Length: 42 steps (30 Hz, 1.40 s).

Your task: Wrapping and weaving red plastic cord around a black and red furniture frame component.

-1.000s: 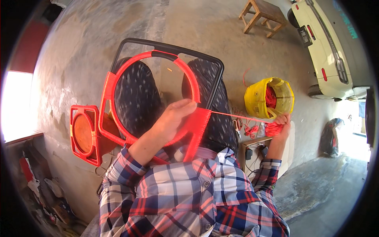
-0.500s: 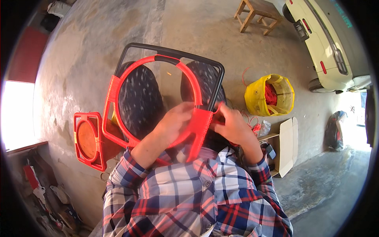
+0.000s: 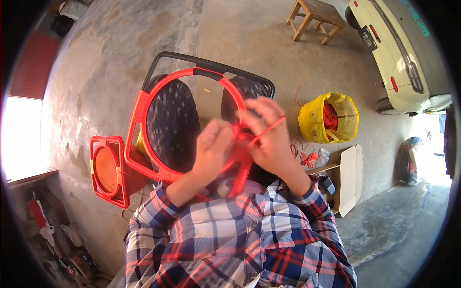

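A frame (image 3: 165, 175) with a round ring inside an angular outer bar rests over my lap. Red cord is wound closely round much of it, while the outer bar's far side and a short stretch of the ring are bare black. My left hand (image 3: 211, 149) is closed in a fist at the ring's right side; what its fingers grip is hidden. Just right of it, my right hand (image 3: 270, 141) is raised and slightly blurred, its fingers bent round a strand of red cord (image 3: 268, 130) that crosses their backs. Both hands partly cover the red-wrapped joint.
A second red-wrapped frame (image 3: 123, 185) leans against an orange-brown object at the left. To the right stand a yellow bucket (image 3: 311, 118) holding red cord, loose red cord (image 3: 309, 157) and an open cardboard box (image 3: 350, 180). Farther off are a wooden stool (image 3: 321, 15) and a pale vehicle (image 3: 391, 53).
My right hand has risen from beside the joint and moved over it, with the red cord now across its fingers. My left hand has curled into a fist. The frame has barely shifted.
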Each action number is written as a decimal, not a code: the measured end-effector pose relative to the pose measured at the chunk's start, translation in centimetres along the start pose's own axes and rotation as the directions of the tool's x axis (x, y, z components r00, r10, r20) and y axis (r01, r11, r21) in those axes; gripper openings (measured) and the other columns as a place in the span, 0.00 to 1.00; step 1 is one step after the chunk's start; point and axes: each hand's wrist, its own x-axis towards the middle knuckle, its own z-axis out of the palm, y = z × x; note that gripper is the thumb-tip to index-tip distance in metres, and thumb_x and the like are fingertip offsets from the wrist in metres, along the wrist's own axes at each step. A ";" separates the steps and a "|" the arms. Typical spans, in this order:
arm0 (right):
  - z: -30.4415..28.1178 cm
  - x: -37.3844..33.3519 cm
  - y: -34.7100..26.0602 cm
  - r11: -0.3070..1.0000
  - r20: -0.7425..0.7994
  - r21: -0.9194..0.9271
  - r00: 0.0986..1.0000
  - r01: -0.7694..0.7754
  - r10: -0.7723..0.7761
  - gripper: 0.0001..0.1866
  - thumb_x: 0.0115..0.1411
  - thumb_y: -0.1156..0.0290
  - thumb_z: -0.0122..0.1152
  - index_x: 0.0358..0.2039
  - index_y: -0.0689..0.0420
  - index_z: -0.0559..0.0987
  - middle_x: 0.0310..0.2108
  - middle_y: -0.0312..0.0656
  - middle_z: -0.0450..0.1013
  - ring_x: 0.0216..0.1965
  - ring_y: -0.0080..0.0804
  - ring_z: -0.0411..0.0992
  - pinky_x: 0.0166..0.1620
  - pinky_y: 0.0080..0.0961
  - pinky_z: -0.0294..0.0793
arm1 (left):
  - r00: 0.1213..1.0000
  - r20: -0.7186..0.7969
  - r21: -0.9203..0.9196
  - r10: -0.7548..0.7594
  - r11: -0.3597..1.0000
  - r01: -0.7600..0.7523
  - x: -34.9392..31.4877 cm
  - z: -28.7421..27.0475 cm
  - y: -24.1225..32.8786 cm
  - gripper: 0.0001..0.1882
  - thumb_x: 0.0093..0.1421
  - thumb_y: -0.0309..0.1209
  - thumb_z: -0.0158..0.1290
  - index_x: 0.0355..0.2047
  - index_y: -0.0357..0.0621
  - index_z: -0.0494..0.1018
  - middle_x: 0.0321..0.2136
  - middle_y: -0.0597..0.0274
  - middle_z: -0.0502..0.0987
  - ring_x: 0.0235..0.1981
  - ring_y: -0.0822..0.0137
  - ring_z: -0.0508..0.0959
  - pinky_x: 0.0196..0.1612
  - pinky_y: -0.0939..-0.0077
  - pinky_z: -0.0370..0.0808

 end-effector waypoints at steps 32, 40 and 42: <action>-5.0 -8.8 8.3 0.192 0.343 0.674 0.533 -0.713 0.774 0.10 0.62 0.67 0.58 0.40 0.59 0.79 0.18 0.27 0.63 0.17 0.13 0.58 0.21 0.15 0.55 | 0.879 0.249 -0.204 -0.408 0.865 0.459 1.4 -0.1 1.2 0.37 0.68 0.56 0.30 0.58 0.31 0.62 0.44 0.51 0.75 0.44 0.62 0.77 0.50 0.68 0.73; -11.7 -19.9 22.2 0.506 -0.446 -0.143 0.512 -0.851 0.734 0.13 0.57 0.59 0.63 0.30 0.57 0.81 0.20 0.27 0.68 0.20 0.14 0.61 0.24 0.17 0.61 | 0.856 0.335 -0.221 -0.395 0.850 0.479 2.1 -0.7 1.0 0.37 0.68 0.56 0.30 0.56 0.30 0.63 0.46 0.51 0.75 0.45 0.61 0.77 0.50 0.68 0.73; -9.4 -15.8 17.3 0.293 -0.172 0.379 0.245 -0.878 0.954 0.09 0.61 0.64 0.59 0.37 0.54 0.81 0.17 0.23 0.62 0.17 0.10 0.56 0.19 0.12 0.54 | 0.858 0.328 -0.223 -0.396 0.850 0.478 1.9 -0.9 1.1 0.37 0.68 0.56 0.30 0.56 0.30 0.62 0.46 0.50 0.75 0.45 0.61 0.77 0.50 0.68 0.73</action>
